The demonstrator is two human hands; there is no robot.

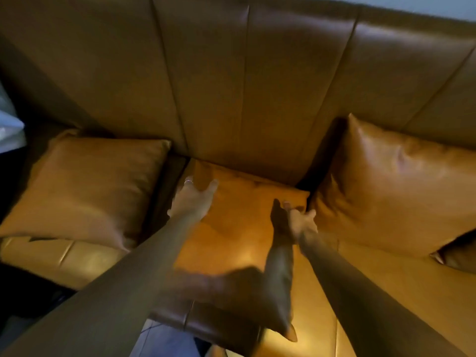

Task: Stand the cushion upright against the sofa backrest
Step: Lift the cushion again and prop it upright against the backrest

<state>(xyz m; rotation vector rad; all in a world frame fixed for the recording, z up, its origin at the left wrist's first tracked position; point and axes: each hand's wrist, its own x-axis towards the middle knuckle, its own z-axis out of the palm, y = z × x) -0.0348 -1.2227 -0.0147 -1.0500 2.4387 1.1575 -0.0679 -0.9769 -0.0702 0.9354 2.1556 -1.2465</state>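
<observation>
So the cushion (239, 217) is lying flat on the seat, far edge touching the backrest (231, 86). Left hand (192, 199) and right hand (300, 222) rest open-fingered on its far corners, neither actually gripping.

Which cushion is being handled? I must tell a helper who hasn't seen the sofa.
Start at the brown sofa backrest. Three tan cushions sit below it. Take the middle cushion, lying flat on the seat with the left hand and right hand at its far corners; the left cushion and right cushion already lean upright.
</observation>
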